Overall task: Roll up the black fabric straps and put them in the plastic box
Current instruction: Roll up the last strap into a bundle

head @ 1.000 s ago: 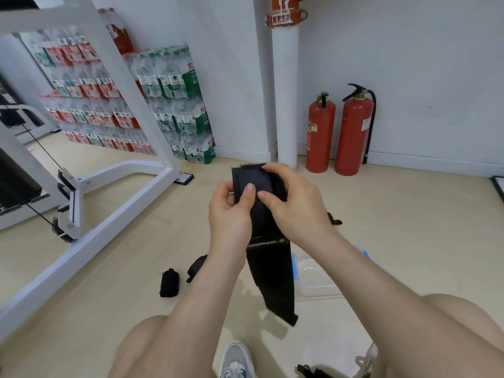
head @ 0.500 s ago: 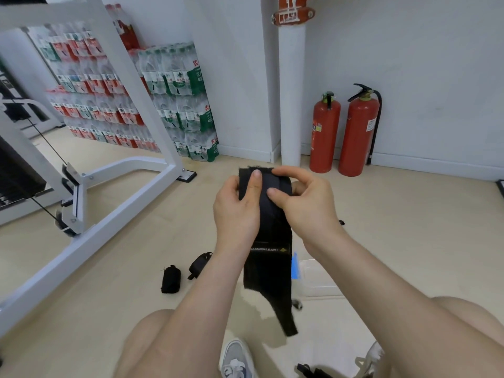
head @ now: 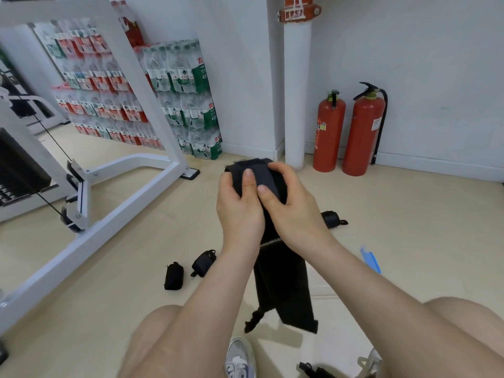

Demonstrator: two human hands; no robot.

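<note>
Since half a second ago the left thumb has slid down off the top edge of the roll, and both thumbs now sit side by side. The left hand [head: 240,211] and right hand [head: 294,211] are both clamped round the rolled upper end of the black strap [head: 281,282], held in the air. Its loose tail hangs between the forearms. The plastic box [head: 324,287] is on the floor behind the right forearm, mostly hidden, with its blue clip [head: 370,260] showing. Rolled straps [head: 173,276] lie on the floor outside it. My worry: if either thumb eases between turns, the roll may spring loose or skew sideways. The dangling tail could also twist and wind in crooked.
</note>
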